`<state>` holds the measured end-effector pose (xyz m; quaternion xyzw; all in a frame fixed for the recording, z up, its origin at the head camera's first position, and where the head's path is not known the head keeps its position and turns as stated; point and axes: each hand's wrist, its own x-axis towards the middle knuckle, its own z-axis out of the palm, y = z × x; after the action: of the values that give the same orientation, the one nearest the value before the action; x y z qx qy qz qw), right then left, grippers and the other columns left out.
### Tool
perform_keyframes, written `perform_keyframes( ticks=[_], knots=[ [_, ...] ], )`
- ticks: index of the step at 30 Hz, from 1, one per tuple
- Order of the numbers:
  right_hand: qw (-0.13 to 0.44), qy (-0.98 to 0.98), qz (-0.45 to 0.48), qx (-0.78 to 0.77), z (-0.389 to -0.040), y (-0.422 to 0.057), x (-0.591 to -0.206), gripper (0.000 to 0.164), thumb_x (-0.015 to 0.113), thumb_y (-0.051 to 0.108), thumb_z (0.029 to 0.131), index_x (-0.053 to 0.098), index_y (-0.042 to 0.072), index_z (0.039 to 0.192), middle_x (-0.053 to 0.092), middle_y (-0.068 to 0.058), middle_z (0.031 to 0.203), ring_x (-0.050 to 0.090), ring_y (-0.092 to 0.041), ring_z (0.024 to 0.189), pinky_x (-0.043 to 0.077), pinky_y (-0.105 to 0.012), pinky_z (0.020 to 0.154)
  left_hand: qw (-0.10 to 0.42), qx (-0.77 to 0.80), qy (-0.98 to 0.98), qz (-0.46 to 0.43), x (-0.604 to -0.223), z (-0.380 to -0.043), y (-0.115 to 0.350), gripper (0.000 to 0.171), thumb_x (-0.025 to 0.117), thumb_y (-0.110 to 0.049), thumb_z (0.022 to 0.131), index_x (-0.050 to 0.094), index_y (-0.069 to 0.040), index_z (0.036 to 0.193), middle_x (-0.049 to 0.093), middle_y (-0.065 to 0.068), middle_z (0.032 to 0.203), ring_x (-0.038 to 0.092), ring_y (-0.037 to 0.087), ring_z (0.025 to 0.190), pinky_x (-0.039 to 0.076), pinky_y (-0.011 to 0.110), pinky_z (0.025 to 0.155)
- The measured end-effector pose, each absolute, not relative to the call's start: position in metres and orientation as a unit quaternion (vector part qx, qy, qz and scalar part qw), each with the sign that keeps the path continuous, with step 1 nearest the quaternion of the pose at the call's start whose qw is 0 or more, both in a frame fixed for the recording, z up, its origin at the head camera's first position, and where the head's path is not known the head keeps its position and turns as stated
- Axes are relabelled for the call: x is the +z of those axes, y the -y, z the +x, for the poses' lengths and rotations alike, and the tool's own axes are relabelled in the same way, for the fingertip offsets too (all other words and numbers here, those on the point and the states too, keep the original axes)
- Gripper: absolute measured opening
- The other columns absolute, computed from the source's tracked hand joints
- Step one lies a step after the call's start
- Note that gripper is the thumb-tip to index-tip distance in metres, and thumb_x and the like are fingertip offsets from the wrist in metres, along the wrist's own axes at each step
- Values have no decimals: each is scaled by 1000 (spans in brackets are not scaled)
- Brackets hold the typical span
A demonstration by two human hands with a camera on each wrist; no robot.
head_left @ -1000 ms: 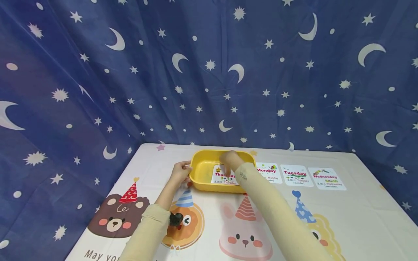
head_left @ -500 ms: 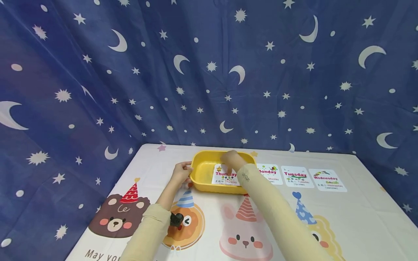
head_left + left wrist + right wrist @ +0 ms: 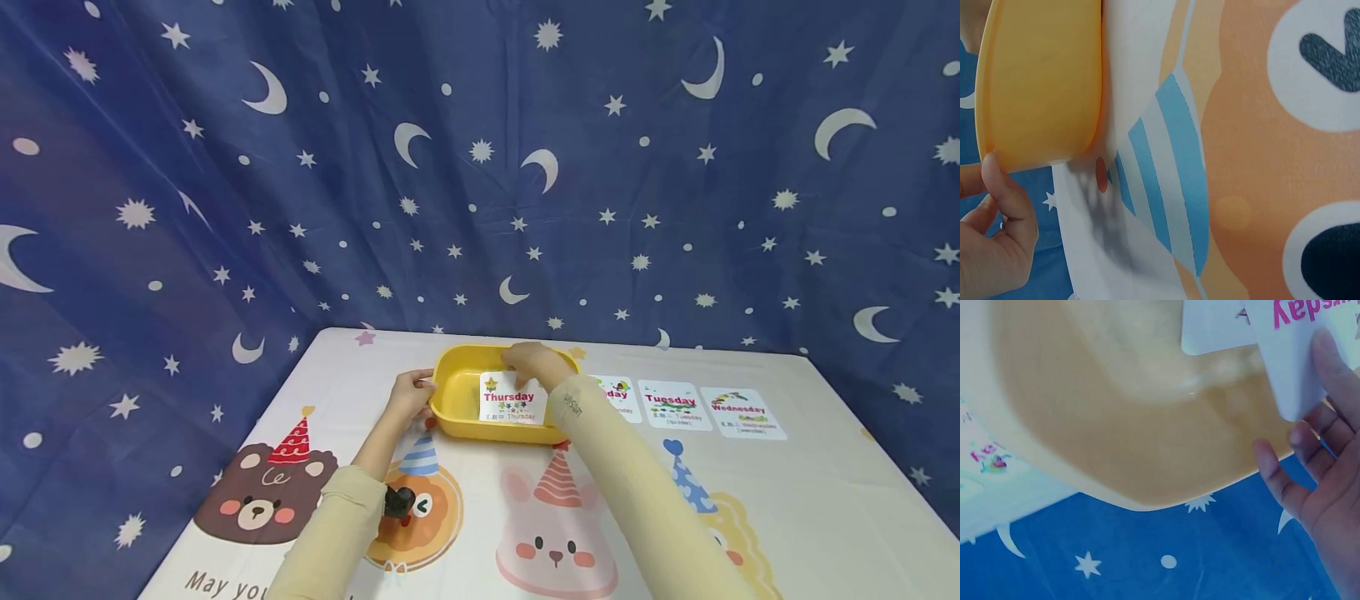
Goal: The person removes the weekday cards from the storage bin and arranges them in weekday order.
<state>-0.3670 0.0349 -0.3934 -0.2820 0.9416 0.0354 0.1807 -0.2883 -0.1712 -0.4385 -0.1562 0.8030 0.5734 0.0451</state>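
A yellow plastic basin stands near the back of the table. My left hand pinches its left rim between thumb and fingers, as the left wrist view of the basin wall also shows. Reaching over the basin, my right hand grips a white "Thursday" card. In the right wrist view the thumb lies on the printed face of this tilted card, with fingers behind it. Another white card lies lower in the basin, its print mostly hidden.
To the right of the basin, a row of cards lies on the table: "Monday", partly covered by the right sleeve, then "Tuesday" and "Wednesday". A cartoon-printed cloth covers the table. Behind hangs a blue star-and-moon curtain.
The "Thursday" card has risen a little inside the basin with my right hand, and more of its print shows. My left hand keeps its hold on the rim.
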Motion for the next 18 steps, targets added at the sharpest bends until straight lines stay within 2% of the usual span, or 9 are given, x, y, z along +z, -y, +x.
perform_keyframes(
  ticks=[3, 7, 11, 14, 16, 18],
  knots=[
    [188, -941, -282, 7, -367, -37, -390, 19, 71, 13, 83, 59, 8, 96, 52, 0, 85, 44, -16, 80, 45, -27, 77, 43, 574, -803, -153, -437, -287, 171, 40, 55, -6, 93, 52, -5, 133, 48, 6, 90, 46, 7, 51, 51, 19, 47],
    [195, -941, -275, -28, -366, -45, -385, 20, 68, 15, 86, 61, 8, 102, 59, -3, 94, 50, -17, 86, 49, -30, 86, 42, 575, -802, -155, -436, -288, 169, 40, 55, -6, 93, 52, -5, 132, 48, 6, 91, 46, 7, 50, 51, 19, 48],
    [202, -938, -273, -67, -365, -55, -384, 33, 66, 17, 88, 59, 5, 118, 62, -8, 114, 55, -21, 105, 46, -35, 102, 45, 578, -800, -156, -437, -289, 168, 41, 55, -6, 93, 52, -5, 133, 48, 7, 92, 46, 7, 50, 51, 19, 48],
    [199, -933, -284, -100, -365, -61, -387, 41, 64, 19, 90, 55, 2, 126, 59, -11, 123, 54, -25, 116, 43, -38, 107, 47, 575, -801, -158, -438, -289, 169, 40, 55, -7, 93, 52, -5, 133, 49, 8, 94, 46, 7, 51, 52, 20, 50],
    [190, -927, -301, -123, -365, -64, -390, 38, 64, 19, 90, 57, 1, 123, 61, -11, 118, 56, -24, 110, 46, -36, 103, 46, 572, -803, -161, -438, -288, 169, 40, 55, -7, 93, 52, -6, 133, 50, 8, 94, 46, 7, 52, 53, 22, 53],
    [180, -917, -325, -146, -364, -67, -393, 28, 63, 16, 90, 60, -1, 111, 62, -10, 102, 57, -20, 95, 50, -31, 92, 44, 569, -806, -158, -437, -286, 169, 40, 54, -7, 93, 52, -5, 132, 50, 8, 95, 46, 7, 52, 55, 24, 55]
  ],
)
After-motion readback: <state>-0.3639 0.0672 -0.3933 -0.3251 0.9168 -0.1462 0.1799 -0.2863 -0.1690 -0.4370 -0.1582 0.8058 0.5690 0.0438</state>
